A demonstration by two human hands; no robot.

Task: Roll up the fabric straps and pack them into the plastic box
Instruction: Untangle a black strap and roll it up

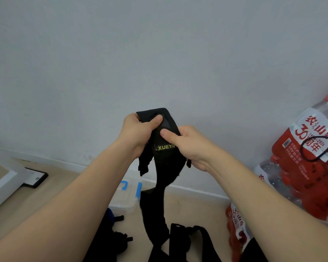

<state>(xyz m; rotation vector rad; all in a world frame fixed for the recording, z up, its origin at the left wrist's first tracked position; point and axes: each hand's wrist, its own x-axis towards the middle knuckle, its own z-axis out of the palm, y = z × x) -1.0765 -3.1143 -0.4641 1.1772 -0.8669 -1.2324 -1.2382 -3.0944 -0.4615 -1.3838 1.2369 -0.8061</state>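
A black fabric strap (169, 161) is held up in the air in front of the wall (159, 53). It has a small label with yellow letters on it. The left grip (138, 133) is closed tight on the top part of the strap, with the thumb pressed on the front. The right grip (189, 146) is clamped on the strap just below, beside the label, and its thumb presses on the front too. The two are very close together. The rest of the strap hangs down to the floor (45, 195).

Under the hands, the clear plastic box (123, 197) with blue clips sits on the floor, by the wall. More black straps (180, 241) lie on the floor nearer the person.

On the right are red packs of water bottles (311, 167). On the left is a white piece of furniture (4, 182) with a black foot plate (35, 179).
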